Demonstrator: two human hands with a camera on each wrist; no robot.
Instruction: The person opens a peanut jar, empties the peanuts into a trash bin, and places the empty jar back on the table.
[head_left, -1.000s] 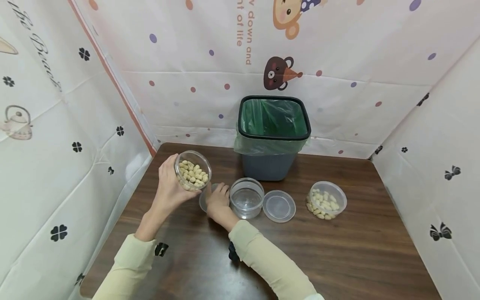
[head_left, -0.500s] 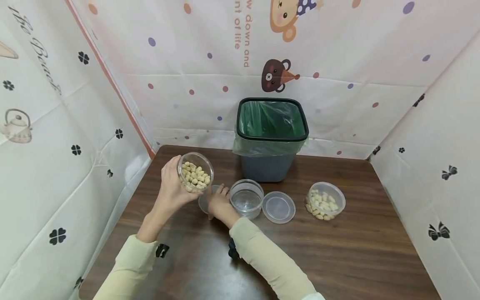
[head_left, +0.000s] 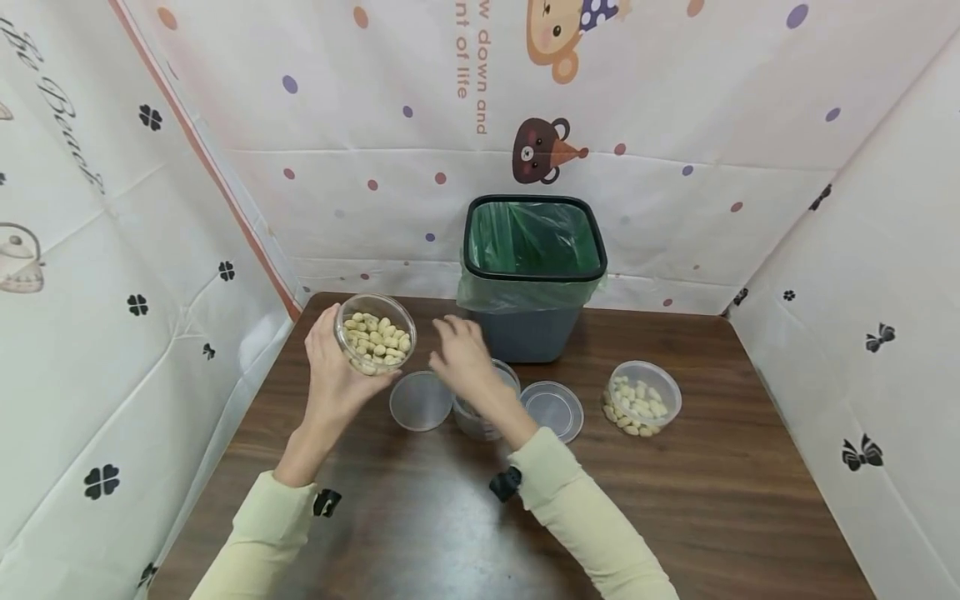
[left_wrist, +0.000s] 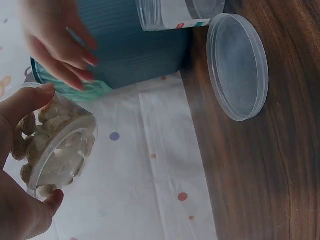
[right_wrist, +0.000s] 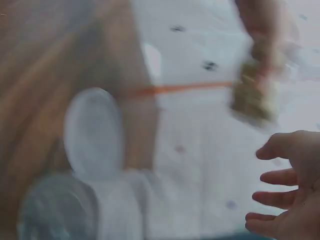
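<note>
My left hand (head_left: 328, 379) grips a clear round tub (head_left: 351, 348) above the left of the table. The tub is tilted, and peanuts in their shells (head_left: 378, 340) fill its lower part. In the left wrist view, thumb and fingers clasp the tub's wall (left_wrist: 75, 112). My right hand (head_left: 468, 365) is raised over an open clear tub (head_left: 472, 423), partly hiding it. Its fingers (right_wrist: 277, 199) are spread with nothing between them in the right wrist view, which is blurred. A clear lid (head_left: 420, 402) lies flat left of that tub, a second lid (head_left: 553, 408) right of it.
Another clear tub (head_left: 672, 396) with peanuts stands on the right of the brown wooden table (head_left: 712, 492). At the back is a dark bin (head_left: 525, 337) lined with a green bag (head_left: 532, 242). Patterned white sheets (head_left: 337, 208) enclose the table's back and sides.
My right hand has lifted off the left lid and moved up and right over the open tub, uncovering the lid. The left hand still holds its tub, nearly in place.
</note>
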